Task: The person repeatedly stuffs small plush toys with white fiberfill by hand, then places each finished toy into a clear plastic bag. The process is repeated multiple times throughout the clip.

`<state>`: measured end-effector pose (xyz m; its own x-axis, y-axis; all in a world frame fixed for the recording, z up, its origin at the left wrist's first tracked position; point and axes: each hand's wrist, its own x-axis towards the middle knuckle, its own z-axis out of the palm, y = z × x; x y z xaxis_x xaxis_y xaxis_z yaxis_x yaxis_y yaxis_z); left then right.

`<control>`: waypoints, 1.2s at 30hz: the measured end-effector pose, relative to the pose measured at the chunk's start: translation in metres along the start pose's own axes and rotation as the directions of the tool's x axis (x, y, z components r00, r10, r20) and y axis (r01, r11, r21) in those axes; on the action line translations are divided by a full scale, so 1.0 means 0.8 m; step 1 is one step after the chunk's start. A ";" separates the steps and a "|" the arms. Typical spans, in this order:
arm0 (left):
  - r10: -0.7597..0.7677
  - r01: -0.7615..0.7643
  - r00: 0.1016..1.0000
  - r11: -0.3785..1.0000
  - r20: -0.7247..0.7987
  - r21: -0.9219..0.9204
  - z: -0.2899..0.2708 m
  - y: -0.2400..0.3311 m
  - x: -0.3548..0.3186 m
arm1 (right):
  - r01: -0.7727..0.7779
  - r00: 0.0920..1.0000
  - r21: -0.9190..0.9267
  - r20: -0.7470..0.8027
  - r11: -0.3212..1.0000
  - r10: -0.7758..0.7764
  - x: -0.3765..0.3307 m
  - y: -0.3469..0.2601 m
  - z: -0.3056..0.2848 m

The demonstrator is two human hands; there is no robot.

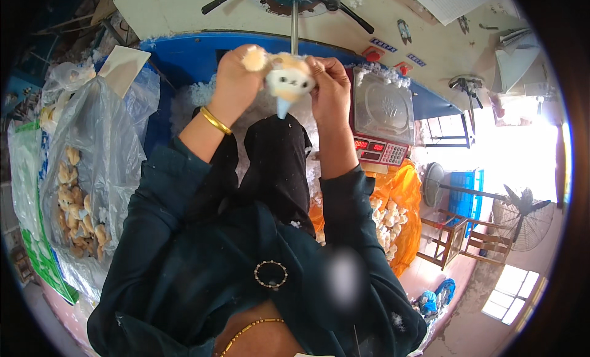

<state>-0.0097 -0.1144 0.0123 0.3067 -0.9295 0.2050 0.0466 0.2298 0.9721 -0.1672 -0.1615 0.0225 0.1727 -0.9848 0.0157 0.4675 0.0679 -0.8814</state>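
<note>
A small tan and white plush toy (pixel 289 80) with an animal face and a light blue lower part hangs between my two hands. My left hand (pixel 238 79) is closed round its left side, where a cream tuft sticks out. On its other side my right hand (pixel 329 85) pinches the toy near the ear. Just behind it a thin metal tube (pixel 294 28) juts from the machine in front of me; whether toy and tube touch, I cannot tell.
At left stands a clear plastic bag (pixel 101 136) with several tan plush toys. A digital scale (pixel 382 111) is on the right, above an orange sack (pixel 405 215) of pale plush pieces. White stuffing fluff lies along the blue bin (pixel 178 56). Farther right are a fan (pixel 522 219) and a wooden chair (pixel 445 240).
</note>
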 end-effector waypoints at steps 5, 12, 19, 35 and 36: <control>0.076 -0.075 0.997 0.996 -0.008 0.045 0.025 0.014 -0.021 | -0.061 0.990 0.109 0.130 0.992 0.047 0.035 0.005 -0.032; 0.171 -0.153 0.980 0.976 -0.106 0.155 -0.013 -0.024 0.008 | 0.172 0.985 -0.142 0.000 0.975 -0.174 -0.026 0.004 0.018; 0.026 -0.020 0.998 0.994 -0.061 0.109 0.002 0.011 0.000 | 0.086 0.996 0.065 -0.018 0.994 -0.085 0.005 0.023 -0.010; -0.211 0.253 0.957 0.942 0.200 -0.219 -0.019 0.017 -0.041 | 0.075 0.997 -0.411 0.061 0.908 -0.055 -0.061 -0.042 -0.062; -0.235 0.325 0.929 0.887 0.285 -0.328 -0.025 0.017 -0.040 | 0.156 0.986 -0.569 0.142 0.807 -0.091 -0.067 -0.058 -0.096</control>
<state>0.0005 -0.0756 0.0167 0.0032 -1.0000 -0.0058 0.4528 -0.0038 0.8916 -0.2646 -0.1240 0.0260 0.2505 -0.9544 0.1623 -0.0890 -0.1896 -0.9778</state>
